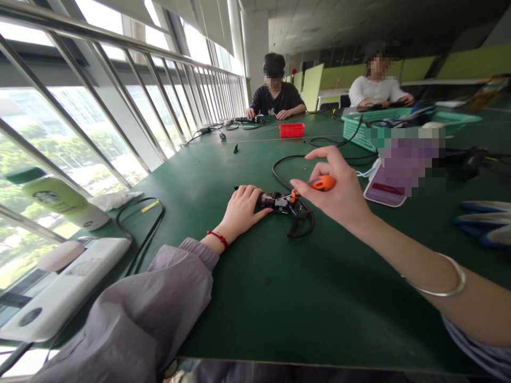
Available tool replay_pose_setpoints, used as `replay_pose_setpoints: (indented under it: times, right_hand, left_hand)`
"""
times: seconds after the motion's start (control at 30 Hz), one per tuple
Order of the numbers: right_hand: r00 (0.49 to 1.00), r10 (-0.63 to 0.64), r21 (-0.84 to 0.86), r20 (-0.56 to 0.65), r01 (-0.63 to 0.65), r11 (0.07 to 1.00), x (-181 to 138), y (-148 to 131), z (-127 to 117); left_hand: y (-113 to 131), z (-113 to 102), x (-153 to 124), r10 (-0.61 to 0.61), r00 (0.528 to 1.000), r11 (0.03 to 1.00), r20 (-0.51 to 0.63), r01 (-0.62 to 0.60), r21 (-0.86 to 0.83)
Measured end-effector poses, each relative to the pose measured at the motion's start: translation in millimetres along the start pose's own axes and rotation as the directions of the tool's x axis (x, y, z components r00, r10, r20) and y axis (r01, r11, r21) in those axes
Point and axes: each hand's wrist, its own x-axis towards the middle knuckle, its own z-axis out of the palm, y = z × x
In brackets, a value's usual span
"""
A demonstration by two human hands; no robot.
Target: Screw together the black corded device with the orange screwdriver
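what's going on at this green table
The person's left hand holds a small black device with exposed wires against the green table. The right hand grips an orange-handled screwdriver, its shaft pointing at the device; whether the tip touches is too small to tell. Two other people sit farther back.

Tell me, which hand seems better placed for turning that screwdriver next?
Probably the right hand: it holds the orange-handled screwdriver, while the left hand holds the black device.
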Motion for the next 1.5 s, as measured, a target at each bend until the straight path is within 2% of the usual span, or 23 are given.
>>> replay_pose_setpoints:
  times: [0.1, 0.27, 0.43, 0.6, 0.8, 1.0, 1.17, 1.23, 1.4, 1.5]
  right_hand:
    - [0.999, 0.015, -0.009, 0.036, -0.014, 1.000, 0.1, -2.7, -1.6]
    - [0.999, -0.037, 0.034, -0.010, 0.037, 0.999, 2.1, -1.9, -0.5]
    - [0.999, 0.030, -0.030, 0.041, -0.028, 0.999, 2.0, -2.8, -1.6]
    - [0.999, -0.038, 0.081, 0.019, 0.036, 0.996, 1.4, -2.4, -1.0]
    - [0.999, 0.039, -0.098, 0.031, -0.036, 0.994, -0.6, -7.2, -2.4]
    - [1.000, -0.023, 0.047, -0.014, 0.024, 0.999, 0.3, -2.7, 1.9]
    - [0.999, 0.024, -0.057, 0.041, -0.022, 0.998, -1.5, -7.7, -2.3]
    - [0.998, 0.012, -0.043, 0.060, -0.010, 0.999, -1.6, -7.9, -2.9]
    - [0.997, -0.075, 0.046, -0.030, 0.077, 0.996, 0.9, 0.8, 1.2]
    - [0.999, -0.025, -0.007, -0.028, 0.024, 1.000, 0.5, 0.5, 1.0]
  left_hand:
    - [-0.4, 0.4, -0.1, 0.001, 1.000, 1.000, -0.002, -0.001, -0.001]
    - [-0.4, 0.4, -0.5, -0.004, 1.000, 1.000, -0.004, 0.004, -0.024]
    - [0.6, -0.8, -0.3, -0.008, 1.000, 1.000, -0.003, 0.008, -0.023]
    - [0.9, -0.7, -0.4, -0.003, 1.000, 1.000, 0.003, 0.003, 0.002]
    - [0.8, 0.5, -0.5, -0.005, 1.000, 1.000, -0.007, 0.005, -0.011]
    - [1.1, -1.3, -0.6, -0.006, 1.000, 1.000, -0.003, 0.006, -0.004]
    - [0.8, -1.1, -0.6, -0.006, 1.000, 1.000, -0.003, 0.006, -0.001]
    - [0.3, -0.4, -0.5, -0.003, 1.000, 1.000, -0.005, 0.003, -0.006]
    - [-0.1, -0.5, -0.6, -0.001, 1.000, 1.000, -0.001, 0.001, -0.001]
    - [0.7, -0.7, -0.6, -0.004, 1.000, 1.000, 0.003, 0.004, 0.012]
